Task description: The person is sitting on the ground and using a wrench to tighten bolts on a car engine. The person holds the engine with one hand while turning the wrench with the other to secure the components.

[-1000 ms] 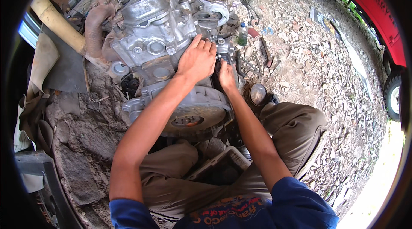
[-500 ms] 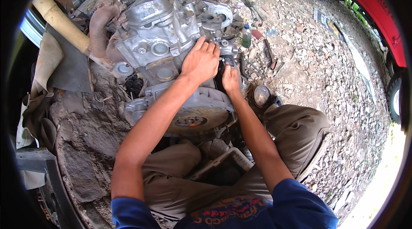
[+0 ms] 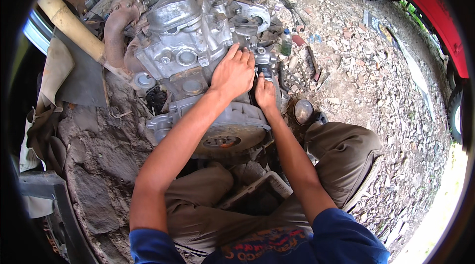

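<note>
A large silver-grey engine (image 3: 175, 14) sits in front of me, its round flywheel (image 3: 225, 137) facing my legs. My left hand (image 3: 235, 73) lies against the engine's right side, fingers bent together over its edge; the thumb and whatever the fingertips grip are hidden. Just right of it, a black oil filter (image 3: 264, 71) with a printed label is fixed below a silver metal housing (image 3: 264, 56). My right hand (image 3: 265, 94) is closed at the near end of this filter, its fingers partly out of sight.
On the gravel at right are a clear bottle (image 3: 286, 42), a long metal tool (image 3: 312, 61) and a round metal tin (image 3: 303, 111). A plastic tray (image 3: 262, 184) lies between my legs. A bamboo pole (image 3: 69, 24) slants in at left; a red vehicle (image 3: 430, 11) stands far right.
The view has shifted slightly. Both hands stay in nearly the same places on the engine and the filter; slightly more of the filter's label shows.
</note>
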### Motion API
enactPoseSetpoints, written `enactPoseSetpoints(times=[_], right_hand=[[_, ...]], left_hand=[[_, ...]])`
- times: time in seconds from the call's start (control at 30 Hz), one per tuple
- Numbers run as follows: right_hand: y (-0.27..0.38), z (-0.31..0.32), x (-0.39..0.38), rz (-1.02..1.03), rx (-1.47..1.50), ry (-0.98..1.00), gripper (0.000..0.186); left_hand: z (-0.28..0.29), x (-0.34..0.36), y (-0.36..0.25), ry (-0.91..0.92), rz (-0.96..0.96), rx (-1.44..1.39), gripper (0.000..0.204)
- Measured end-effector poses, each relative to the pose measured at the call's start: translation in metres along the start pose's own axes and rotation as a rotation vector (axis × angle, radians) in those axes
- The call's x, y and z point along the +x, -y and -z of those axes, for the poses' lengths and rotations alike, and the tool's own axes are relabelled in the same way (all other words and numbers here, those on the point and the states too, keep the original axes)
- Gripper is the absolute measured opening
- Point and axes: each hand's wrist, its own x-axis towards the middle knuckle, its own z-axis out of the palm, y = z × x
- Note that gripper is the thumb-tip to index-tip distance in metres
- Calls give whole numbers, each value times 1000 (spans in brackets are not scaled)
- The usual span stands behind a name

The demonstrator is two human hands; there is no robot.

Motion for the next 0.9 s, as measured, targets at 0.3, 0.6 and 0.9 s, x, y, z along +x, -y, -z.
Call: enactPoseSetpoints(times=[0.3,0.6,0.9], right_hand=[[6,11,0,-60,70,-31,67],[-4,9,-5,-5,218,127,55],[-12,9,-3,-2,351,236,55]], left_hand=[[4,4,-3,-6,6,-65,42],[3,1,-3,-19,13,-59,41],[2,0,-2,-19,8,-47,40]])
